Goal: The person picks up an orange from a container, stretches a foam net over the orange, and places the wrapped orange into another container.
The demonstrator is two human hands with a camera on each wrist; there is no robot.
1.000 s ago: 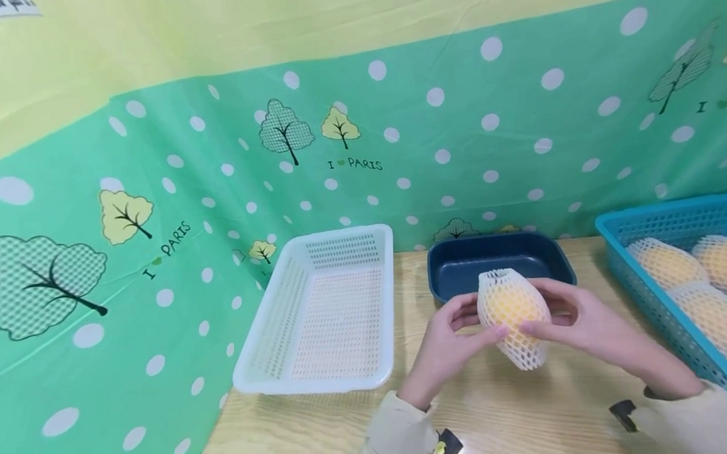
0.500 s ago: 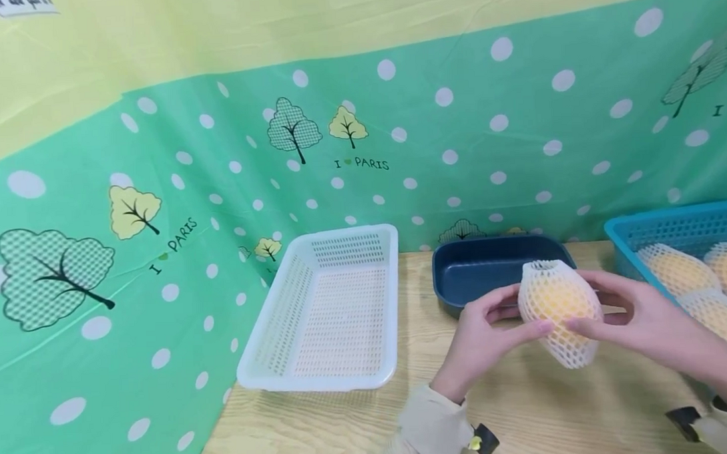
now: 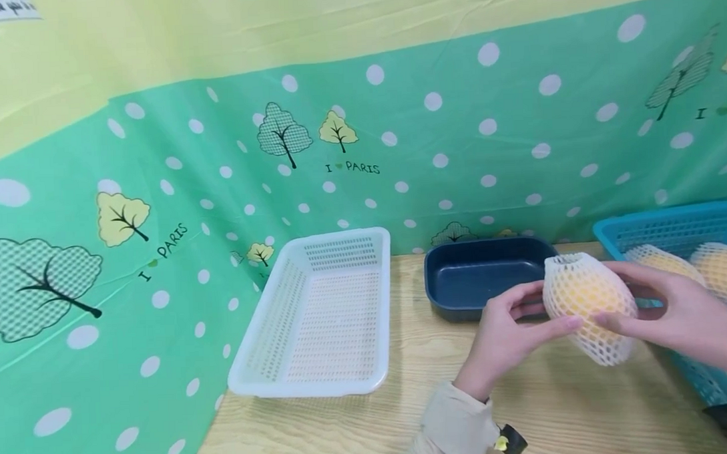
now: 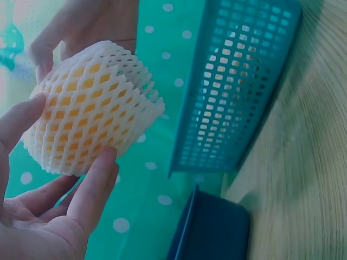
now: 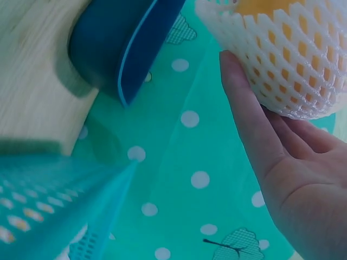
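A rounded yellow-orange fruit (image 3: 589,306) in a white foam net sleeve is held up over the table between both hands. My left hand (image 3: 511,335) grips its left side, the thumb on the near face. From the right, my right hand (image 3: 679,309) grips it, its thumb close to the left thumb. In the left wrist view the net's open end (image 4: 143,92) points to the upper right, and fingers of both hands touch the net. The right wrist view has the fruit (image 5: 298,59) against the right hand's fingers, partly cut off by the frame.
A teal perforated basket (image 3: 687,212) with several net-wrapped fruits (image 3: 722,268) stands at the right, partly behind the right arm. Behind the hands is a navy tray (image 3: 485,276). A white perforated basket (image 3: 337,328) sits to the left, before a green dotted curtain (image 3: 456,130).
Both hands have carried the net-wrapped fruit to the right, from in front of the navy tray toward the teal basket. Both keep their grip on it.
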